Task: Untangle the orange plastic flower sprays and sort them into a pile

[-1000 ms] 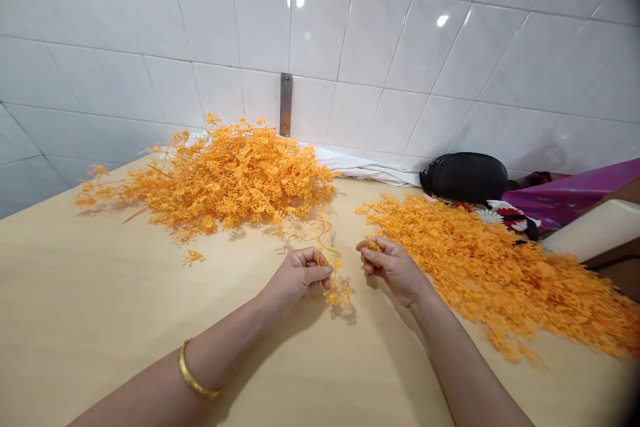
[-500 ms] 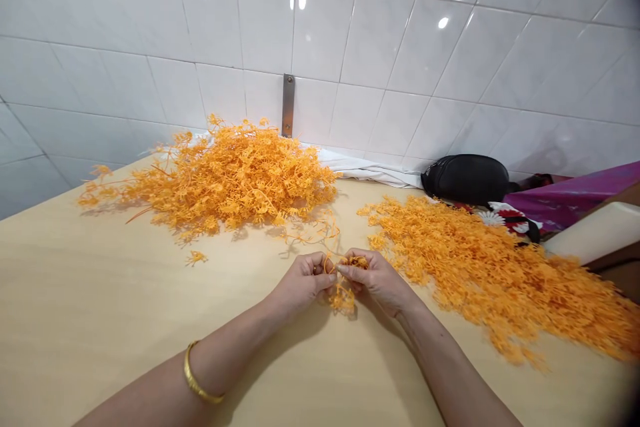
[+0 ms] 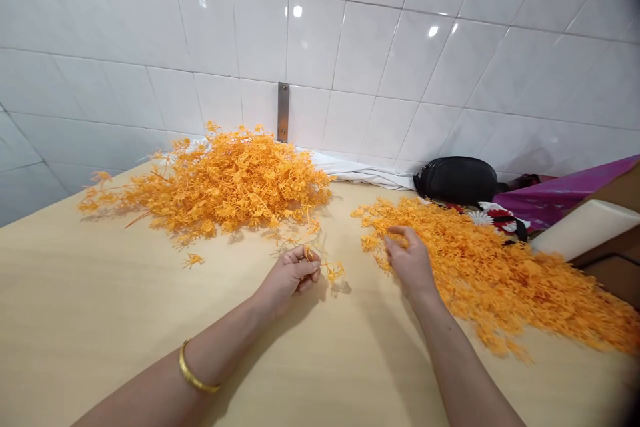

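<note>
My left hand is closed in a pinch on the thin stem of an orange plastic flower sprig, whose small branched head sticks out to the right just above the table. My right hand is at the near left edge of a heap of small orange florets, thumb and fingers apart. Some orange pieces lie just beyond its fingertips; nothing clearly sits in its grasp. Farther back on the left rises a bushy pile of orange sprigs, with loose stems trailing from it towards my left hand.
One loose orange floret lies on the pale wooden table. Against the tiled wall are a white cloth and a black case. On the right are a purple sheet and a cream-coloured roll.
My right hand has left the sprig and moved right to the floret heap, its fingers parting. The orange bits it held are no longer in it. My left hand keeps its pinch, shifted slightly left.
</note>
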The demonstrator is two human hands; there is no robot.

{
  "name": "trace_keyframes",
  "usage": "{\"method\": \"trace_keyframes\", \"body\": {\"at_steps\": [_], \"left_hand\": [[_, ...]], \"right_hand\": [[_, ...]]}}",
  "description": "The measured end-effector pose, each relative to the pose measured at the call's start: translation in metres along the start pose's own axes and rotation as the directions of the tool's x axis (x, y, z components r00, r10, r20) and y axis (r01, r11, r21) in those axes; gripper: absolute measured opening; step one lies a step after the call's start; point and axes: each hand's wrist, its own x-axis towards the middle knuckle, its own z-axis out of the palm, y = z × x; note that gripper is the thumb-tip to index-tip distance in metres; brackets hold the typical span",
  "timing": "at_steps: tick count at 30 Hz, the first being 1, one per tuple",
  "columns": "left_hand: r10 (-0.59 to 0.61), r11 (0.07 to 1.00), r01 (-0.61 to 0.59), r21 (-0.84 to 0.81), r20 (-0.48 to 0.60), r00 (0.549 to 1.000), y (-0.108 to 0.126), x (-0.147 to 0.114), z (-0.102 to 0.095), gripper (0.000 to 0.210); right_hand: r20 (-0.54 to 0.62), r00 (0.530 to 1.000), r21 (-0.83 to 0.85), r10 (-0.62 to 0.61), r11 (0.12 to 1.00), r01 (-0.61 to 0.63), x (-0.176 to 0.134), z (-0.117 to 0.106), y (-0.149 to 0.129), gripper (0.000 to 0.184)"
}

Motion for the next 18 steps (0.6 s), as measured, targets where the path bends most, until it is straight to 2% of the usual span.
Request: {"method": "trace_keyframes", "body": {"at_steps": [2,4,8,10,12,15,18], "left_hand": [[0.002,0.999,-0.003,-0.046,-0.006,1.0,0.001,0.002,-0.003,0.012],[0.006,0.996,-0.007,-0.085,-0.019,1.0,0.002,0.003,-0.004,0.013],[0.021,0.989,-0.025,-0.149,-0.029,0.999,0.002,0.004,-0.004,0.013],[0.019,0.988,-0.023,-0.152,-0.031,0.999,0.002,0.004,-0.005,0.014],[0.01,0.991,-0.012,-0.135,-0.015,1.0,0.001,0.005,-0.005,0.013],[-0.005,0.994,0.006,-0.105,0.012,1.0,-0.001,0.006,-0.004,0.013],[-0.035,0.997,0.035,-0.066,0.006,0.999,-0.001,0.005,-0.001,0.013]], "right_hand": [[0.126,0.992,-0.009,0.013,1.0,-0.012,-0.008,0.008,-0.005,0.022],[0.263,0.964,0.031,0.041,0.998,-0.051,-0.017,0.018,-0.011,0.025],[0.455,0.884,0.105,0.112,0.978,-0.178,-0.029,0.031,-0.018,0.031],[0.547,0.831,0.11,0.1,0.976,-0.19,-0.033,0.035,-0.018,0.04],[0.607,0.792,0.095,0.065,0.984,-0.154,-0.036,0.039,-0.016,0.038],[0.604,0.797,0.086,0.028,0.991,-0.1,-0.036,0.044,-0.013,0.026],[0.532,0.847,-0.014,0.018,1.0,-0.013,-0.032,0.044,-0.011,0.027]]}}
